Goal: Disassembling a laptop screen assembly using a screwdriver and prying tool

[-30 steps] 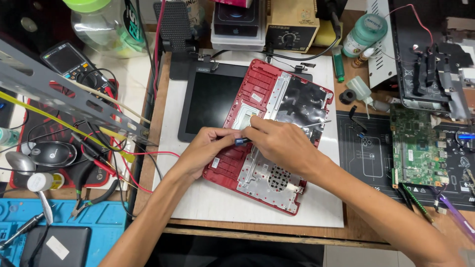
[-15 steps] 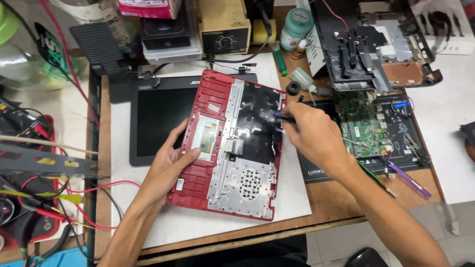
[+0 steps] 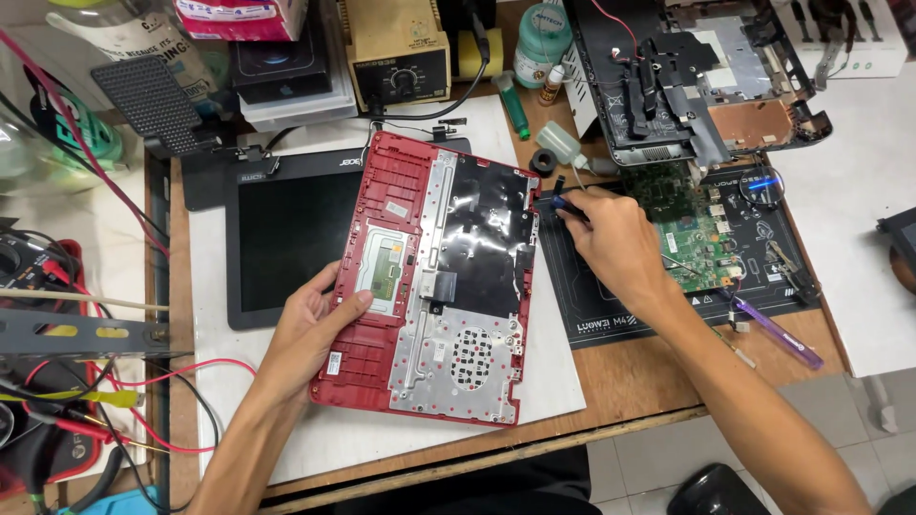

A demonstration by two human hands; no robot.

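The left hand gripped the stripped red laptop palmrest, while right-hand fingers pinched a small dark tool beside the green motherboard already removed

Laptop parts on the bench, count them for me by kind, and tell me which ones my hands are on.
Red plastic laptop shell with silver metal plate: 1, gripped by the left hand.
Black flat laptop screen panel: 1.
Green circuit board: 1.
Black stripped laptop base: 1.
Small dark tool: 1, pinched in the right hand.
Total: 5.
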